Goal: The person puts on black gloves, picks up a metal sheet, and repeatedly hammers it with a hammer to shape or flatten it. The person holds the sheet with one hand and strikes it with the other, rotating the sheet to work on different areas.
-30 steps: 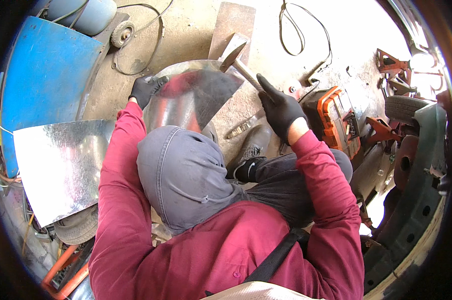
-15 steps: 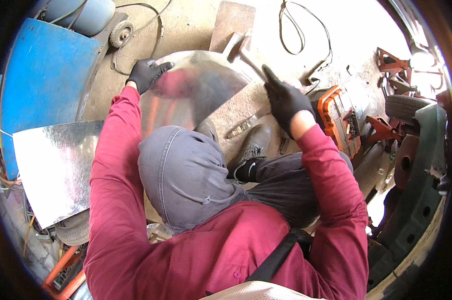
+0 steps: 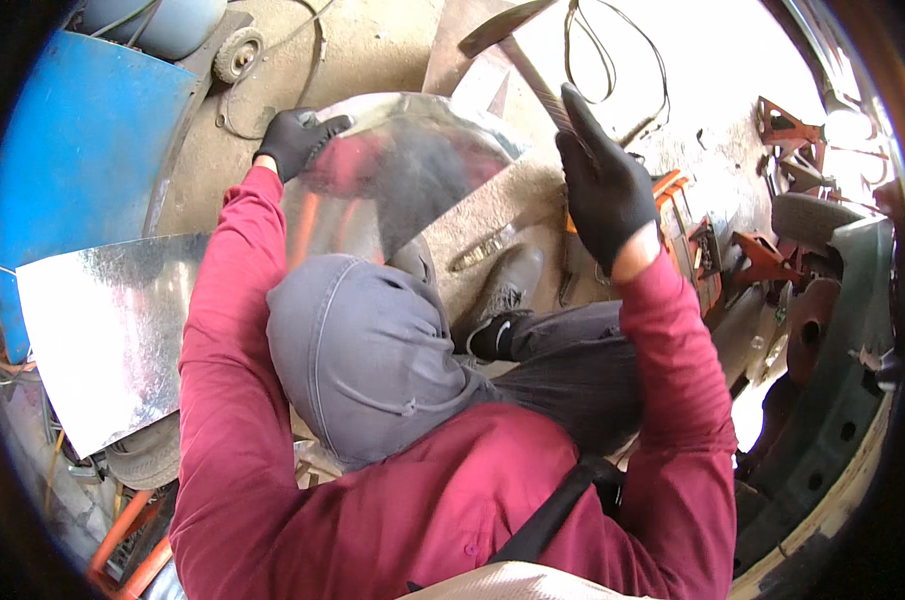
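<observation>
My left hand [image 3: 300,143], in a black glove, grips the far left edge of a shiny, curved metal sheet [image 3: 427,175]. Its thumb lies over the top face, and the fingers underneath are hidden. The sheet has a rounded far edge and a straight cut edge on its right. Above and to the right of it, my right hand [image 3: 607,185], also gloved, is closed around the handle of a hammer [image 3: 534,78]. The hammer's head is raised, apart from the sheet, over a steel block [image 3: 482,85] partly hidden beyond the sheet's far edge.
A blue panel [image 3: 92,150] and a flat shiny sheet [image 3: 107,340] lie at the left. An orange and black toolbox [image 3: 707,250] stands beyond my right forearm. Red stands [image 3: 787,130] and a dark green beam [image 3: 857,300] are farther right. A cable [image 3: 662,70] loops across the floor.
My right hand has come up and slightly right, lifting the hammer away from the sheet. The left hand has kept its hold, and the sheet has shifted slightly.
</observation>
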A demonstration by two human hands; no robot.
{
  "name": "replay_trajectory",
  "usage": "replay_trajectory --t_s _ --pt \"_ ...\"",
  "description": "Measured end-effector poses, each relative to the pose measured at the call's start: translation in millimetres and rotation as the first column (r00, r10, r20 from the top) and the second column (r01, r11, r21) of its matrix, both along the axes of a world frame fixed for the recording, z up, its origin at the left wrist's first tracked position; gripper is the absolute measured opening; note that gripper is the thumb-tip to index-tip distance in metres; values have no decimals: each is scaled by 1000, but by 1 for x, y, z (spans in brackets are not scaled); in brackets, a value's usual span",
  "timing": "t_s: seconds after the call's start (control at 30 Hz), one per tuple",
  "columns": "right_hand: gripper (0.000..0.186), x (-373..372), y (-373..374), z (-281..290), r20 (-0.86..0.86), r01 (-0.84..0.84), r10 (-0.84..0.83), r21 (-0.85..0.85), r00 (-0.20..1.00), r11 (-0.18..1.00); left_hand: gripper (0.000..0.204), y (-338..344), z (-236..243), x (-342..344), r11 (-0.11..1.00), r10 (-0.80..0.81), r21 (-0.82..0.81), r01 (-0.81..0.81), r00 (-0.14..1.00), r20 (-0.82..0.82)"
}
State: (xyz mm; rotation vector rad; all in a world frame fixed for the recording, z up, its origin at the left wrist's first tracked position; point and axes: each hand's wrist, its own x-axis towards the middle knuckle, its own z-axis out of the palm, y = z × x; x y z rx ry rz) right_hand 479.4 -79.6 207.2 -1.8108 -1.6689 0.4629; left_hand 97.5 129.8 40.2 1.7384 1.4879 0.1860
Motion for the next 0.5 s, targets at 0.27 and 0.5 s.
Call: replay_trajectory --t_s 0.27,0.5 --pt "53 11 2 -15 103 59 -38 -212 994 976 62 6 19 16 999 -52 9 53 993 -109" --pt "49 12 -2 -15 276 116 36 -514 960 850 61 1 17 15 997 -80 10 80 997 19"
